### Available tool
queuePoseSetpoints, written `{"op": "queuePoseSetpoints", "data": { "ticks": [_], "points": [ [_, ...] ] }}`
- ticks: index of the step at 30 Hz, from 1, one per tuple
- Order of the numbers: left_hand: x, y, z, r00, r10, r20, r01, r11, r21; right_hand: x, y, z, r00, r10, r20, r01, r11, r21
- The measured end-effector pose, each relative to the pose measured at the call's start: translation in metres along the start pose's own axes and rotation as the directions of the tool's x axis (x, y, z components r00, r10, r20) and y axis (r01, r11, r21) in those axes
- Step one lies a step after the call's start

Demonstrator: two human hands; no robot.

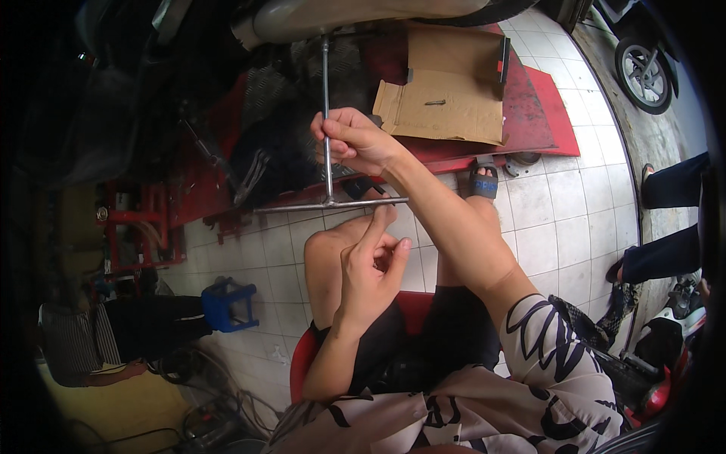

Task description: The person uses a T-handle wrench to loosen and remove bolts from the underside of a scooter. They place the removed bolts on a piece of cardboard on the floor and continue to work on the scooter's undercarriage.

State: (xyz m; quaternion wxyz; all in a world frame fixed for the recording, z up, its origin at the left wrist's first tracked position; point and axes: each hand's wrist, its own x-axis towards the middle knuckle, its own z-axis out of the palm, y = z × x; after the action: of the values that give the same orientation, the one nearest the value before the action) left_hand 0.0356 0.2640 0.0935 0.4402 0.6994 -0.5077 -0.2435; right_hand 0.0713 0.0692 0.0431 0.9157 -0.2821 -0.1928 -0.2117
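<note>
A steel T-handle wrench [327, 83] runs from a pale, rounded vehicle part [363, 19] at the top down to its crossbar above my knees. My right hand [352, 140] is closed around the middle of the shaft. Below the crossbar is my left hand [370, 265], index finger stretched up to it, thumb apart and other fingers curled. That fingertip is at the bar's right half; whether it touches cannot be made out. The wrench's upper end meets the underside of the pale part, and the fastener there is hidden.
An open cardboard box [454, 68] with a small dark bolt-like piece [435, 102] lies on the red platform [529, 98]. A blue stool [229, 304] and a person in dark trousers [151, 318] are at left. Another person's legs [673, 181] and a motorcycle wheel [643, 74] appear at right.
</note>
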Motion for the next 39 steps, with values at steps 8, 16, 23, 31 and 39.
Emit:
{"op": "queuePoseSetpoints", "data": {
  "ticks": [8,16,23,31,39],
  "points": [
    [0.004,0.009,-0.009,0.978,-0.166,-0.126,0.156,0.984,-0.091,-0.001,-0.002,-0.001,0.998,-0.011,-0.059,0.01,1.0,-0.012],
    [0.002,0.012,0.004,0.989,-0.067,-0.132,0.046,0.987,-0.154,0.002,0.001,0.003,0.997,-0.006,-0.075,0.004,1.0,-0.03],
    [-0.001,-0.001,0.005,0.924,-0.016,-0.383,-0.027,0.994,-0.107,0.003,0.0,0.003,0.995,0.0,-0.101,-0.008,0.997,-0.076],
    [-0.007,-0.024,-0.007,0.998,-0.012,-0.054,0.023,0.977,0.213,0.001,-0.001,0.0,0.992,-0.017,-0.123,0.009,0.998,-0.066],
    [0.008,0.013,-0.009,0.908,-0.088,-0.411,0.069,0.996,-0.062,0.0,-0.002,0.001,0.98,-0.028,-0.197,0.015,0.998,-0.066]
  ]
}}
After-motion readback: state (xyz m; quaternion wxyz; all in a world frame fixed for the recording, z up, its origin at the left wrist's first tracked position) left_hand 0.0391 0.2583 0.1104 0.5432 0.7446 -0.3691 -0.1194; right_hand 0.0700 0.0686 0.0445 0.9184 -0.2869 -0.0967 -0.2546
